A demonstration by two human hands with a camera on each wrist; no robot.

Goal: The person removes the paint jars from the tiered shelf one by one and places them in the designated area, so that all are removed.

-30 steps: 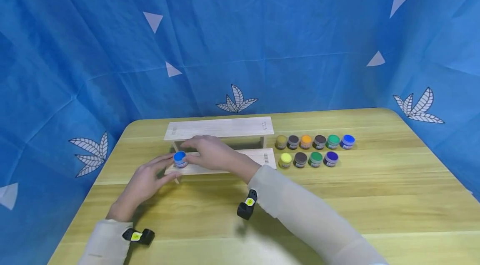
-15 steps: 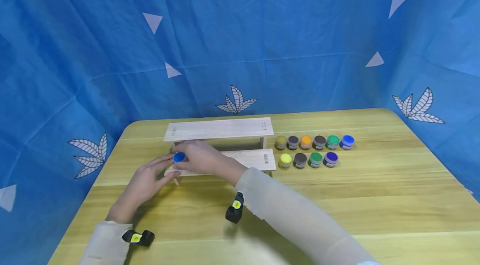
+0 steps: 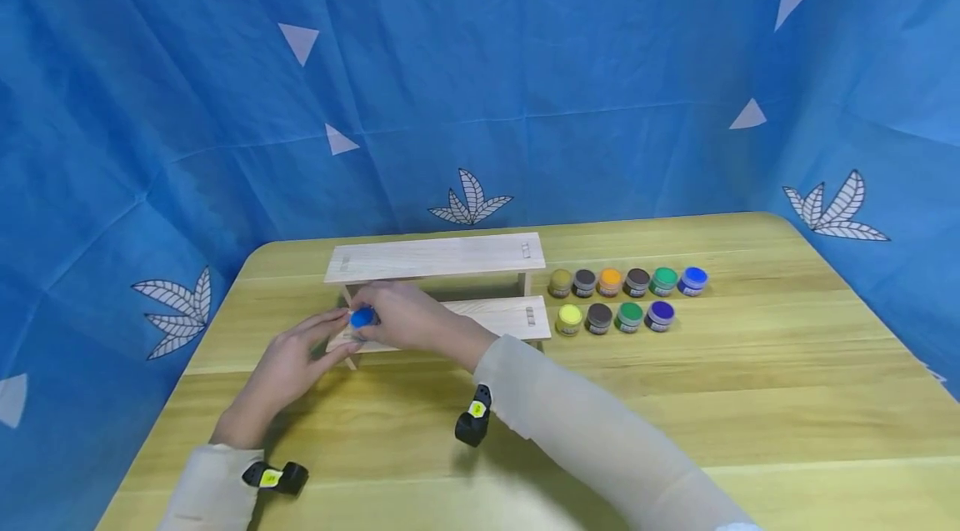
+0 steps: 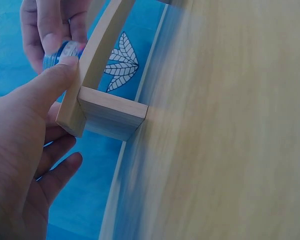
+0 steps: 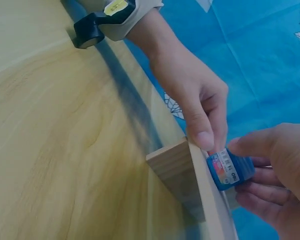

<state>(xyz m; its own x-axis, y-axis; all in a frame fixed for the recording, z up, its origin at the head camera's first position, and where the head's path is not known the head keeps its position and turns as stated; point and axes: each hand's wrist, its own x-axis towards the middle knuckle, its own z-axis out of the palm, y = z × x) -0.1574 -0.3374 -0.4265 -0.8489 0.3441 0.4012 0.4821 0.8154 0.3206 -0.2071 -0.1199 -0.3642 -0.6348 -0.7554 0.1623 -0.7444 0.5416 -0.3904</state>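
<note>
A small paint jar with a blue lid (image 3: 362, 317) stands at the left end of the lower board (image 3: 498, 317) of a two-step wooden rack (image 3: 435, 257). My right hand (image 3: 408, 316) pinches this jar between thumb and fingers; its printed label shows in the right wrist view. At that same end, my left hand (image 3: 285, 364) holds the lower board. In the left wrist view its thumb (image 4: 60, 75) lies at the jar and board edge, with other fingers beneath the board.
Right of the rack, several paint jars stand in two rows on the wooden table (image 3: 750, 398): orange (image 3: 610, 281), yellow (image 3: 569, 318), green, dark and blue ones among them. A blue patterned cloth (image 3: 480, 81) hangs behind the table.
My right hand has moved slightly left and closed further around the blue jar, covering more of it. The left hand keeps its place at the board's end.
</note>
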